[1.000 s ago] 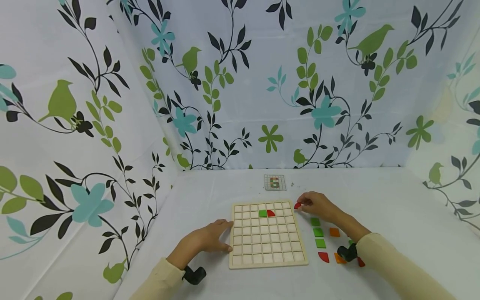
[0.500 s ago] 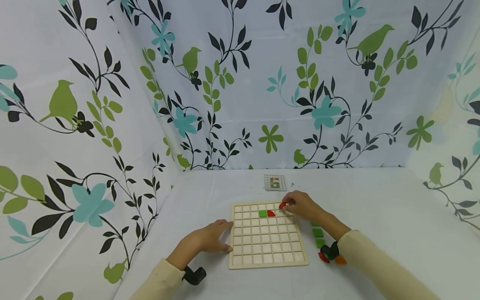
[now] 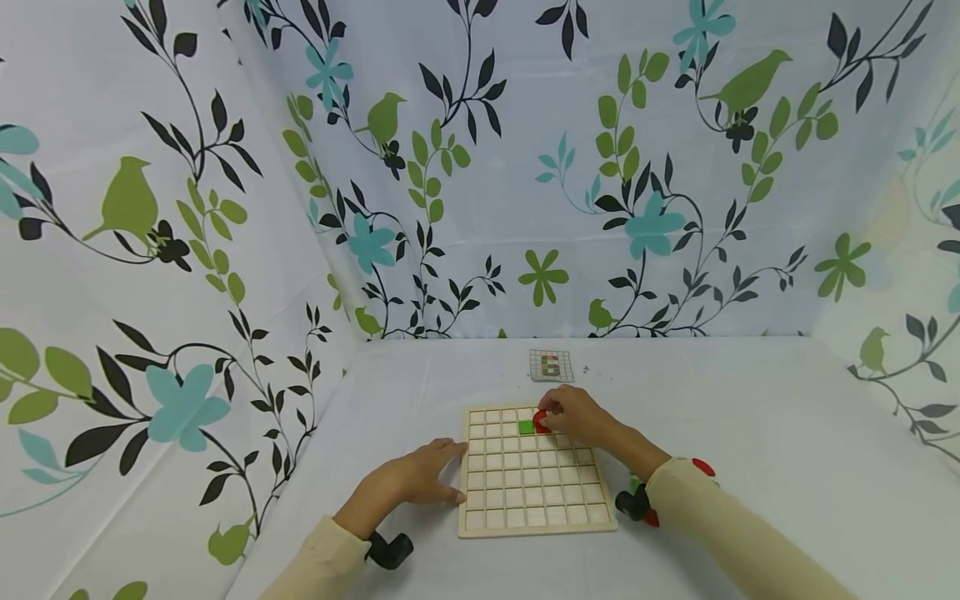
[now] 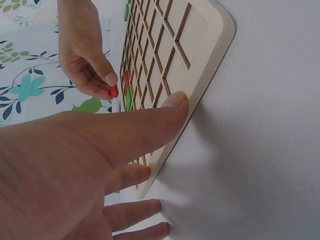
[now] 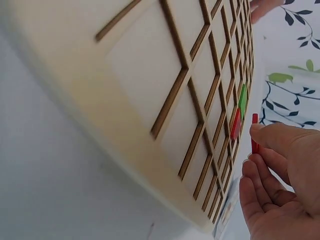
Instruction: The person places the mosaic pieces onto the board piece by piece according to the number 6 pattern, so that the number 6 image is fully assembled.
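Note:
A pale wooden grid board point(image 3: 538, 528) lies on the white table. In its far part sit a green square tile point(image 3: 527, 427) and, beside it, a red quarter-round tile point(image 5: 236, 125). My right hand point(image 3: 581, 417) pinches another red tile point(image 5: 255, 119) between thumb and fingers, just above the board's far rows and apart from the surface in the right wrist view. At the board's left edge rests my left hand point(image 3: 420, 477); its thumb point(image 4: 175, 100) lies on the frame and its fingers are spread along the side.
Behind the board lies a small card point(image 3: 551, 365) printed with a coloured grid. Loose tiles right of the board are mostly hidden under the right sleeve point(image 3: 720, 508); a red one point(image 3: 703, 467) shows past it. A patterned curtain point(image 3: 480, 167) closes off the back.
My right hand has carried the red tile leftward from beyond the board's right edge to over the far rows, beside the placed tiles. My left hand stays put.

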A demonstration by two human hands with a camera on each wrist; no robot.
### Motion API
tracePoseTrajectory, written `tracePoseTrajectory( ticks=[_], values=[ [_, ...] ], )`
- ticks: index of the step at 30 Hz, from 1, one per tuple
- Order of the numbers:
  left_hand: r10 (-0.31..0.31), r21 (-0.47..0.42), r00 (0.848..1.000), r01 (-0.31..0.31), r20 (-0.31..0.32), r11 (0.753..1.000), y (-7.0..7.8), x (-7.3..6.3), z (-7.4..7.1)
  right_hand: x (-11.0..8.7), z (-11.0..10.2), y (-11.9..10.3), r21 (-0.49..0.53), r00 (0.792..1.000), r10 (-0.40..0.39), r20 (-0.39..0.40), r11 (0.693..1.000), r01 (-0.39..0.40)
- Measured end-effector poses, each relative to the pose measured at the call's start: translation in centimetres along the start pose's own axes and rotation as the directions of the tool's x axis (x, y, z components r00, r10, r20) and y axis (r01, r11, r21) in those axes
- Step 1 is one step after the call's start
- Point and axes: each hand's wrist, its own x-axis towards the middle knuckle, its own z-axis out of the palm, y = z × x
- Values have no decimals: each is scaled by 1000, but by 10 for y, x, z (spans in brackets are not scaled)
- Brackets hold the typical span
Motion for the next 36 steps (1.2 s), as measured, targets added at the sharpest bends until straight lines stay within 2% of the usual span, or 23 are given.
tracePoseTrajectory(
  ticks=[12,23,36],
  values=[
    [-14,-8,1000,15,3,1000,3,-2,-1,11,15,-21,22,998,-28,47,999,27],
    [-34,-13,999,34,18,999,2,1,0,12,25,-39,-102,996,-70,47,992,74],
    [-26,-9,1000,27,9,1000,2,-1,0,17,30,-41,-146,993,-83,78,985,94]
  ],
)
